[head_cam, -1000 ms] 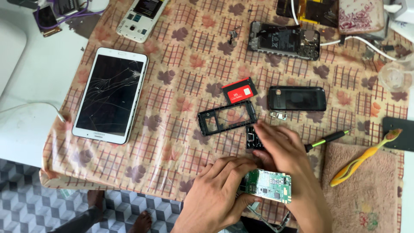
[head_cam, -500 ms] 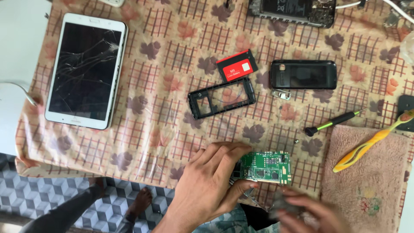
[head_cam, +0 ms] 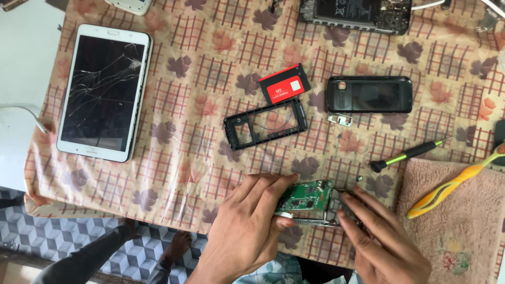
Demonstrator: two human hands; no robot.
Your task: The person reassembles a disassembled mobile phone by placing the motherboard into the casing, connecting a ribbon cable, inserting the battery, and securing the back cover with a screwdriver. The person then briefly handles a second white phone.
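A green circuit board [head_cam: 310,199] sits at the near edge of the table, pinched between thumb and fingers of the left hand [head_cam: 247,231]. The right hand [head_cam: 381,239] closes its fingertips on the board's right end. Just beyond lie a black phone frame [head_cam: 265,124], a red battery [head_cam: 284,84], a black back cover [head_cam: 369,94] and a screwdriver [head_cam: 407,154]; a cracked tablet [head_cam: 103,90] rests far left.
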